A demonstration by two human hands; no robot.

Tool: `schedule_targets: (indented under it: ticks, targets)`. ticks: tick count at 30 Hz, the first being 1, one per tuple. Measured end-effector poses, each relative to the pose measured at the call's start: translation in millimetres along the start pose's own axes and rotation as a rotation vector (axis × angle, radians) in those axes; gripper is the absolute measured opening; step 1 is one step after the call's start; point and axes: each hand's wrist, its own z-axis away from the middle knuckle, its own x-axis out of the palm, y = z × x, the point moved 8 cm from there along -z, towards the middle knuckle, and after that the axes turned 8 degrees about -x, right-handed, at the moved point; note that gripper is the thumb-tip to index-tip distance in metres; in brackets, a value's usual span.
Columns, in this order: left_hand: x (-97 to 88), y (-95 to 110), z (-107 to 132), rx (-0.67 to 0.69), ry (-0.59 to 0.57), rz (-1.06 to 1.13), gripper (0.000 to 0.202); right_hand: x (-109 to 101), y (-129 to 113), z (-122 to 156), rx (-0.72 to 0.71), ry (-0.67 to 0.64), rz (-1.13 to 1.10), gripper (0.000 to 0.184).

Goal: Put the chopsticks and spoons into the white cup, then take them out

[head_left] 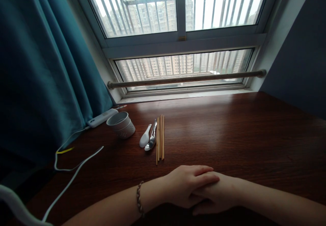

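My left hand (pixel 187 183), with a braided bracelet (pixel 139 198) on its wrist, lies flat on top of my right hand (pixel 224 193) near the front edge of the dark wooden table (pixel 229 134). Its fingers are stretched out and hold nothing. My right hand rests on the table underneath; the fingertips that show below the left palm lie flat and empty. Just beyond the hands lie several wooden chopsticks (pixel 160 137), a metal spoon (pixel 152 141) and a white ceramic spoon (pixel 145 137), side by side. A white perforated cup (pixel 121 124) stands tilted to their left.
A white power strip (pixel 102 118) sits at the back left, and its white cable (pixel 73 175) trails toward the front left corner. A teal curtain (pixel 43 69) hangs on the left. A barred window (pixel 178 29) with a rail (pixel 185 79) runs behind the table.
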Motion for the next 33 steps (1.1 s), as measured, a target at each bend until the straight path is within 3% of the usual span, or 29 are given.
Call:
schedule_targets:
  ticks: [33]
  targets:
    - [1.5,-1.4,-0.2,-0.004,0.006,-0.008,0.055,3.2,0.3,2.4,-0.017,0.017,-0.011,0.04]
